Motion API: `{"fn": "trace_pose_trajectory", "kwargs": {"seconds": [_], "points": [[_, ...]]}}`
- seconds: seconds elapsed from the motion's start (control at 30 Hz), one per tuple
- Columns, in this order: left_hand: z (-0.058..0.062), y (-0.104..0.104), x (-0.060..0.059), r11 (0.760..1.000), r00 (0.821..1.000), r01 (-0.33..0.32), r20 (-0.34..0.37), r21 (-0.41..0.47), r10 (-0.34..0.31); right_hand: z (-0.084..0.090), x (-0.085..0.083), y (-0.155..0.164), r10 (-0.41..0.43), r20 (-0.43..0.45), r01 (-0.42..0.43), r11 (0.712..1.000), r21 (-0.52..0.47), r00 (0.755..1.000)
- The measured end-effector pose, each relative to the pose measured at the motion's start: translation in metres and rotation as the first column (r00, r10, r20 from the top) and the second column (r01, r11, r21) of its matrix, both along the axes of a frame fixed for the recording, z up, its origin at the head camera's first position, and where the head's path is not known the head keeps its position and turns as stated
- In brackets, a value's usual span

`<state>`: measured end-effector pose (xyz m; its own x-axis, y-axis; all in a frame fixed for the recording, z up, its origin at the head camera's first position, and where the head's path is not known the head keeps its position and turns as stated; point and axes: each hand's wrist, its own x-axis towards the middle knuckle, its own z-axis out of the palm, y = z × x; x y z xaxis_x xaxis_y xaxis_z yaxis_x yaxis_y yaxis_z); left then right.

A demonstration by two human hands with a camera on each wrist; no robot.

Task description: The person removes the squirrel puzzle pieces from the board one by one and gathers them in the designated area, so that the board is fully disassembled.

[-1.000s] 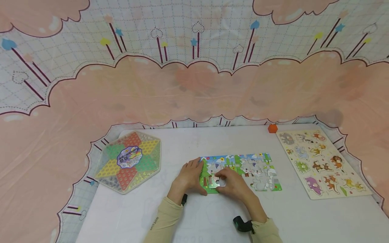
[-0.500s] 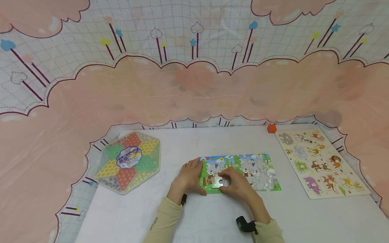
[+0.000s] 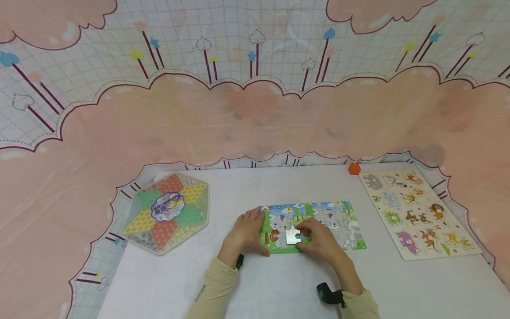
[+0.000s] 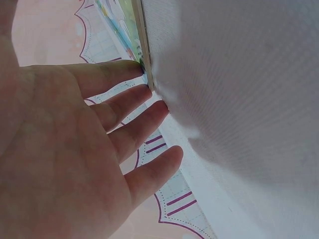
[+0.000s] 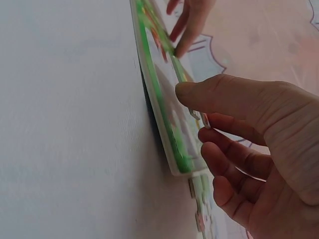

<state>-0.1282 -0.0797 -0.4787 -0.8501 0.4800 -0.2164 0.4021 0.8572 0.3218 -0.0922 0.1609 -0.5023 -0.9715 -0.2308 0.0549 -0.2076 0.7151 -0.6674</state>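
Right hand [image 3: 318, 241] seemingly pinches puzzle piece [image 3: 293, 235] over jigsaw board [image 3: 342, 212].

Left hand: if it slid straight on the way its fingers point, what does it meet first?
The left hand points right, and its fingertips already touch the left edge of the jigsaw puzzle board. The board comes first; beyond it, probably the right hand.

Green-edged cartoon jigsaw [image 3: 314, 221], grey-backed piece [image 3: 293, 235], multicoloured hexagonal board [image 3: 167, 212], orange block [image 3: 353, 168].
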Motion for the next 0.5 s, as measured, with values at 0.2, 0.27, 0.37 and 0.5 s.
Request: {"fn": "trace_pose_trajectory", "kwargs": {"seconds": [0.2, 0.27, 0.37, 0.5], "points": [[0.002, 0.000, 0.000, 1.000, 1.000, 0.001, 0.004, 0.005, -0.001, 0.000, 0.000, 0.009, -0.013, -0.013, 0.013, 1.000, 0.022, 1.000], [0.001, 0.000, 0.000, 1.000, 1.000, 0.002, 0.007, 0.002, -0.002, 0.000, 0.000, 0.012, -0.014, -0.008, 0.015, 0.999, 0.028, 1.000], [0.001, 0.000, 0.000, 1.000, 1.000, 0.003, 0.009, -0.001, -0.003, 0.000, 0.002, 0.017, -0.021, 0.001, 0.021, 0.999, 0.024, 1.000], [0.001, 0.000, 0.000, 1.000, 1.000, 0.008, -0.001, 0.000, -0.008, 0.001, 0.003, 0.024, -0.030, 0.000, 0.030, 0.999, 0.022, 1.000]]}}
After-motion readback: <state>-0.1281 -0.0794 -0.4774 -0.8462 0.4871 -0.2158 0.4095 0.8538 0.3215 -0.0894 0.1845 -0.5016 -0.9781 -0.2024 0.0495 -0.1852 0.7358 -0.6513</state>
